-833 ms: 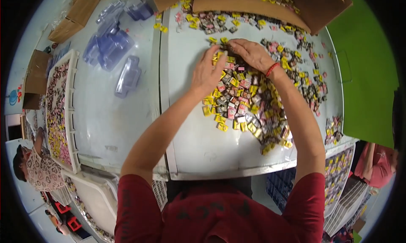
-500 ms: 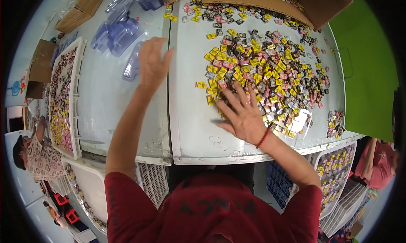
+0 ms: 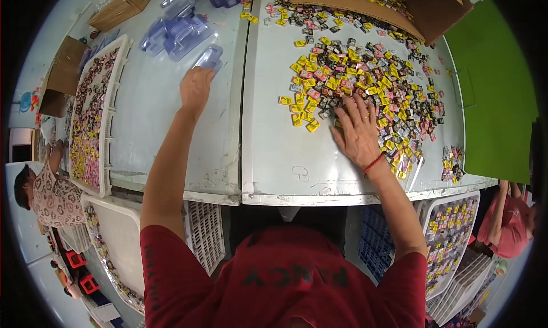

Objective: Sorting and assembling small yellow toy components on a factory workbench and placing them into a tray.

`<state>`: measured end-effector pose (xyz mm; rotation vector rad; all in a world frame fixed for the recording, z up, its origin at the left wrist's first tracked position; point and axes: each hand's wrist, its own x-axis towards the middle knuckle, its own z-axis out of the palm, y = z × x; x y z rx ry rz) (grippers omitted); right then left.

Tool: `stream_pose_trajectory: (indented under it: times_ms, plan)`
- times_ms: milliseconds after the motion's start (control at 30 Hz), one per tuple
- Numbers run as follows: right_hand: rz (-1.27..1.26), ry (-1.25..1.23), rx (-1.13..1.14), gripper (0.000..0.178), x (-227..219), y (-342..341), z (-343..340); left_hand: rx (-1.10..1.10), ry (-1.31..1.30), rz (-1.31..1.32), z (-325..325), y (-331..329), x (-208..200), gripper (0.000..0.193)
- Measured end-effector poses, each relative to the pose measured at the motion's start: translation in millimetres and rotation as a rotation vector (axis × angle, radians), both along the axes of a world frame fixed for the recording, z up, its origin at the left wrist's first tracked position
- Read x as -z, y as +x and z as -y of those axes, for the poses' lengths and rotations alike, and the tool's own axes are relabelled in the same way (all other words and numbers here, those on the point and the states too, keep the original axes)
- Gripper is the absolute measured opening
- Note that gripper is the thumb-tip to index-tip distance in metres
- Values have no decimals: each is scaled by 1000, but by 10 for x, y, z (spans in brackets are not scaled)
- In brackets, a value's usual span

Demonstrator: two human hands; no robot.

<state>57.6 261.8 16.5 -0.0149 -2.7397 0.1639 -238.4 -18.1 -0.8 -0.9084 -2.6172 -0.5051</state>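
Note:
My left hand [image 3: 196,89] is closed round the near end of a small clear plastic tray [image 3: 211,56], just above the left part of the table. The fingertips are partly hidden. A cluster of similar clear bluish plastic trays [image 3: 178,37] lies just beyond it. My right hand [image 3: 359,129], with a red cord at its wrist, rests with fingers stretched out on the near edge of a big pile of small wrapped pieces [image 3: 394,82], which are yellow, pink and black. Several yellow pieces [image 3: 297,108] lie loose left of that hand. Whatever is under the fingers is hidden.
An open cardboard box [image 3: 365,9] with more pieces stands at the far right. A white crate [image 3: 108,117] of pieces is at the left. White trays [image 3: 454,242] flank me below the table edge. A seam [image 3: 242,100] splits the table. Other people are at both sides.
My left hand has closed on the clear tray, whose far end now points away to the right. My right hand has moved right along the pile's near edge. The view has shifted slightly.

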Motion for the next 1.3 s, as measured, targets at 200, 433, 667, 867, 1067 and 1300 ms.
stream_pose_trajectory:
  times_ms: [200,433,667,867,1067,1300]
  plan:
    - [62,-11,-174,43,19,-169,590,7,-26,79,12,-77,-27,16]
    - [-37,79,40,30,224,-499,313,-49,139,315,-57,-197,-43,35]
    - [-134,-74,278,37,138,-680,564,15,315,400,424,-573,-32,27]
    - [-43,-151,159,46,101,199,745,199,385,140,-186,819,-705,15]
    - [21,-68,199,39,197,428,298,844,203,141,-119,2187,-70,18]
    - [-149,-98,337,47,-61,692,444,818,119,206,-227,2398,-26,39]
